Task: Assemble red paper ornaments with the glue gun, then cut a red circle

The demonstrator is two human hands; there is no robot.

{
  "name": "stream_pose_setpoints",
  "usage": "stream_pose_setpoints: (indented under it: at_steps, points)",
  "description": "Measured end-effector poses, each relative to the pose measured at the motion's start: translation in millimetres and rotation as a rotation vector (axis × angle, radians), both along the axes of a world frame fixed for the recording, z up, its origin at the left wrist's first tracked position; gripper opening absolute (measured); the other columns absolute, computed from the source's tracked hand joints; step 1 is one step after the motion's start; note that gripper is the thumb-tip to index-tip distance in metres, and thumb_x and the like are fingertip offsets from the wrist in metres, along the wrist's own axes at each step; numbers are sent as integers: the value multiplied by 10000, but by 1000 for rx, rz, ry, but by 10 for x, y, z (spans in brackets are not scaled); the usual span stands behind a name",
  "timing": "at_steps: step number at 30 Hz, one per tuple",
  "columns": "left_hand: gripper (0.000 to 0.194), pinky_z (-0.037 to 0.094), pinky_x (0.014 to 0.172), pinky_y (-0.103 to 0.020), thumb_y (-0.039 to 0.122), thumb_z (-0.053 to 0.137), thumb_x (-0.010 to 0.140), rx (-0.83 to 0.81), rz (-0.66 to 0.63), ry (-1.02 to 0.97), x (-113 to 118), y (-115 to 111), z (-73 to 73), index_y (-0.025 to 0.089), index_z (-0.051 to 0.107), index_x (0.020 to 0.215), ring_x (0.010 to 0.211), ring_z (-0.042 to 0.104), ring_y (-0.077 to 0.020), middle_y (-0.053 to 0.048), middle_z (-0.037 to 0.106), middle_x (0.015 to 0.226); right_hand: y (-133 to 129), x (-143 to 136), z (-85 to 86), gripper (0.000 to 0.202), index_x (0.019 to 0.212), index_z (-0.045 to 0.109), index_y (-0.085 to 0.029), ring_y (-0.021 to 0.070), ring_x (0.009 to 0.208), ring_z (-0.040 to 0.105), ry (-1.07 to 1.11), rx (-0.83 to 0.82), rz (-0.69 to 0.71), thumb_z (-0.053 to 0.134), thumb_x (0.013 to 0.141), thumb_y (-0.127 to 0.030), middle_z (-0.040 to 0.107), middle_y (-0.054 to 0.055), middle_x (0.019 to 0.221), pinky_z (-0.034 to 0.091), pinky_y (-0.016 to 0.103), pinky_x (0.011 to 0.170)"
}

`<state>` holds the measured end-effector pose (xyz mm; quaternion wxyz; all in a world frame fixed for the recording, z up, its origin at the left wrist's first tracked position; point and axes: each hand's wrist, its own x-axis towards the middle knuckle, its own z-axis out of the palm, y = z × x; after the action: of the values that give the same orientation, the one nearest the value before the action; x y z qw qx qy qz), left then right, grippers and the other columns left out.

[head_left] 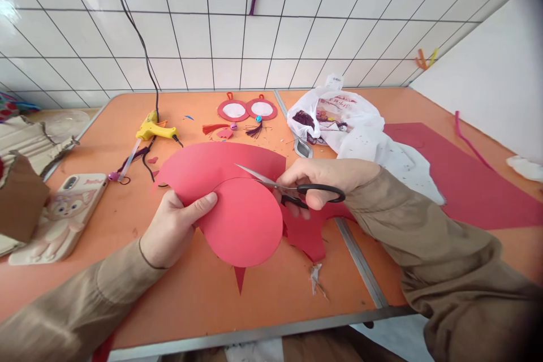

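Note:
My left hand (178, 220) pinches a sheet of red paper (241, 220), thumb on top and fingers underneath. A rounded disc shape, cut along most of its edge, hangs toward me from the sheet. My right hand (318, 181) grips black-handled scissors (320, 188), with fingers in the handle loops. Their blades point left and lie along the upper edge of the disc, one blade visible above the paper. Below my right hand, a red paper offcut (307, 232) lies on the table.
A yellow glue gun (155, 129) with a cord and a phone (63, 218) are at left, beside cardboard (21, 198). Behind the paper are two red-rimmed round pieces (262, 108) and tassels (220, 128). A white plastic bag (352, 119) and red sheet (458, 175) lie at right.

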<state>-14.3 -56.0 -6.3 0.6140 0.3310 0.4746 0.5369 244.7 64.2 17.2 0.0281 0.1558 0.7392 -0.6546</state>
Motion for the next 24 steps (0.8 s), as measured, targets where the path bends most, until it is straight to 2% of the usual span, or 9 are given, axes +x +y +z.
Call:
stream_pose_setpoints:
  at_steps: [6, 15, 24]
  points:
    - [280, 639, 681, -329, 305, 872, 691, -8, 1, 14, -31, -9, 22, 179, 799, 930, 885, 766, -311, -106, 815, 976, -26, -32, 21, 736, 936, 683, -84, 136, 628, 623, 0, 124, 1, 697, 674, -772, 659, 44, 696, 486, 224, 557]
    - [304, 641, 780, -420, 310, 879, 669, -27, 49, 67, -41, -33, 102, 187, 793, 934, 964, 751, -353, -103, 809, 1020, -84, -79, 15, 655, 837, 677, -103, 94, 595, 538, 64, 77, -54, 747, 658, -730, 617, 14, 700, 409, 200, 510]
    - [322, 649, 736, -365, 299, 890, 656, -24, 63, 51, -33, -57, 114, 174, 788, 934, 926, 762, -331, -100, 813, 977, -98, -62, 12, 637, 758, 655, -101, 96, 531, 540, 26, 89, -52, 747, 667, -725, 622, 15, 615, 388, 211, 477]
